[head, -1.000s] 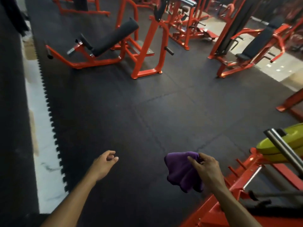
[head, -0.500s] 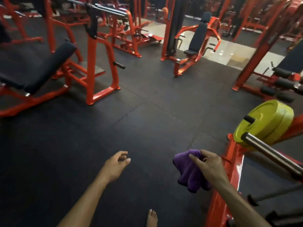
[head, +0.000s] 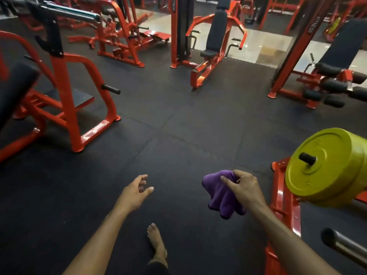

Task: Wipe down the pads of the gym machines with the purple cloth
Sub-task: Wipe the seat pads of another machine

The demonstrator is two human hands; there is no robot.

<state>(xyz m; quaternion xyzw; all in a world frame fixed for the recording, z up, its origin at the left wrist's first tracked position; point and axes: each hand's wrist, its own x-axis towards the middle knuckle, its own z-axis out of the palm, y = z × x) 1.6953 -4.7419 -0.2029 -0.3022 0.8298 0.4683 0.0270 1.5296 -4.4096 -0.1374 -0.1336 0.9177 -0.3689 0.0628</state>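
My right hand (head: 243, 187) pinches the bunched purple cloth (head: 220, 197), which hangs below my fingers over the black rubber floor. My left hand (head: 135, 192) floats empty beside it, fingers loosely curled. Black pads show on several orange machines: a seat and back pad (head: 217, 24) on the machine straight ahead, an inclined bench pad (head: 345, 40) at far right, and a sloped pad (head: 14, 90) at the left edge. None of them is within reach of either hand.
A yellow weight plate (head: 325, 165) on an orange frame (head: 286, 207) stands close on my right, with a steel bar (head: 345, 249) below it. An orange rack (head: 79, 100) stands on the left. My bare foot (head: 156, 243) is on the floor.
The view has swung to the right and moved forward; the left bench slid out toward the frame edge, and the seated machine and yellow plate came closer. My hands keep their poses.
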